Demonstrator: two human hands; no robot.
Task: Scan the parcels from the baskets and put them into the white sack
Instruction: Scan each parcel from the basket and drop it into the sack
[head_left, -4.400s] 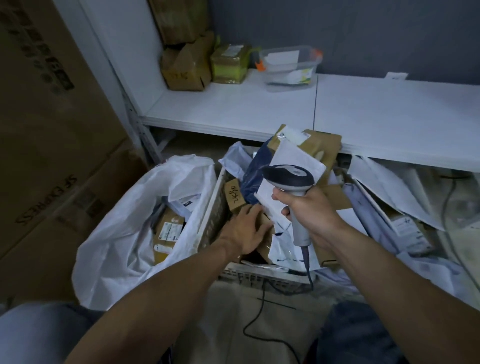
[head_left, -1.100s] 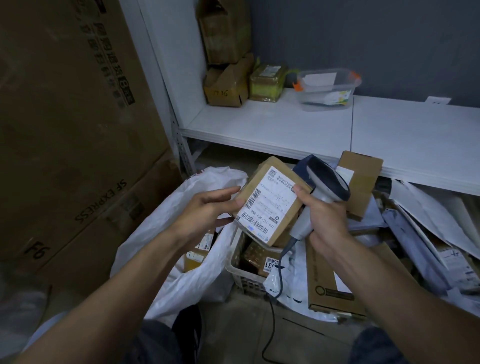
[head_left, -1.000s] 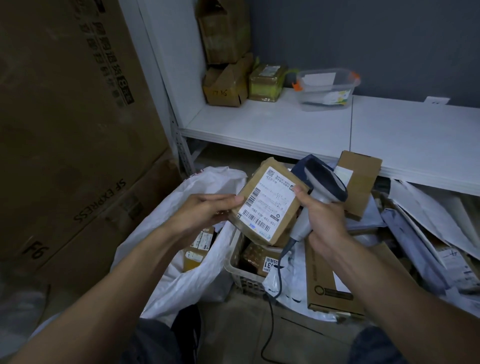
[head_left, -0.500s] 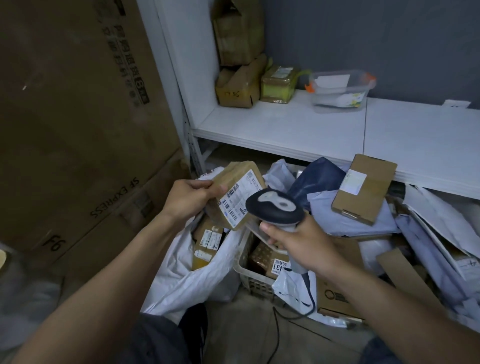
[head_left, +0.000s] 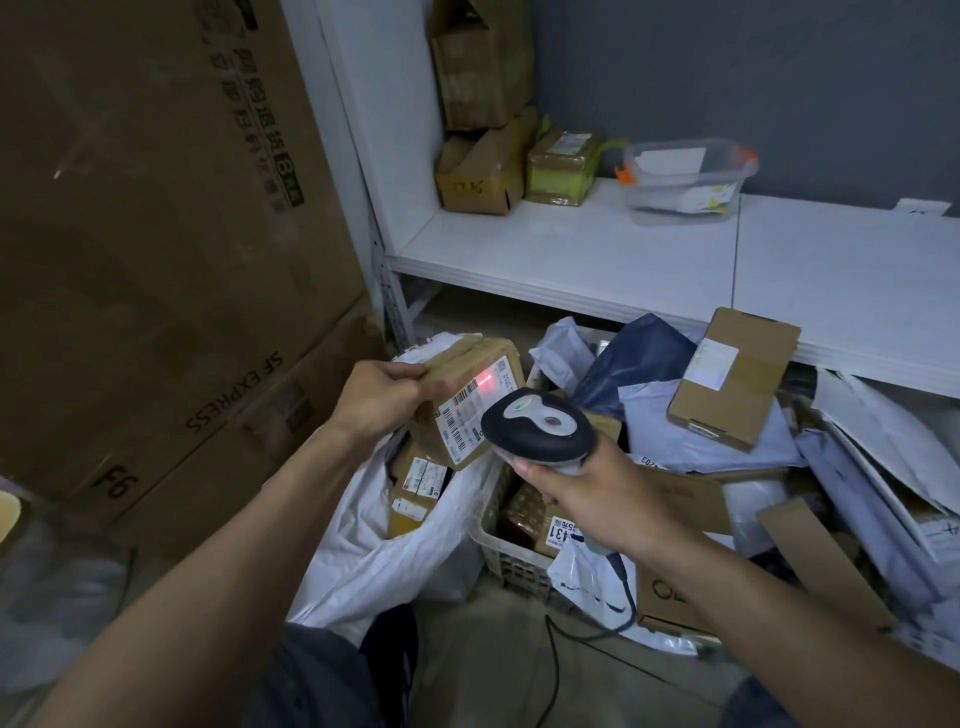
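Note:
My left hand (head_left: 382, 397) grips a small brown cardboard parcel (head_left: 480, 364) by its left end, holding it tilted above the mouth of the white sack (head_left: 374, 551). A red light spot shows on the parcel's white barcode label. My right hand (head_left: 587, 491) holds a black and grey barcode scanner (head_left: 537, 426), its head close to the label. The sack holds a few labelled boxes. A white plastic basket (head_left: 511, 553) just right of the sack is heaped with cardboard boxes and grey and blue mailer bags.
Tall cardboard cartons (head_left: 156, 234) stand on the left. A white shelf (head_left: 597, 260) behind carries brown boxes and a clear plastic tub (head_left: 685, 179). More mailers and flat boxes pile up at the right. The scanner's cable (head_left: 558, 670) trails on the floor.
I lifted the parcel from the basket and showed its label. It then shifted left over the sack; the scanner swung round to face the label, and a red spot now lights it.

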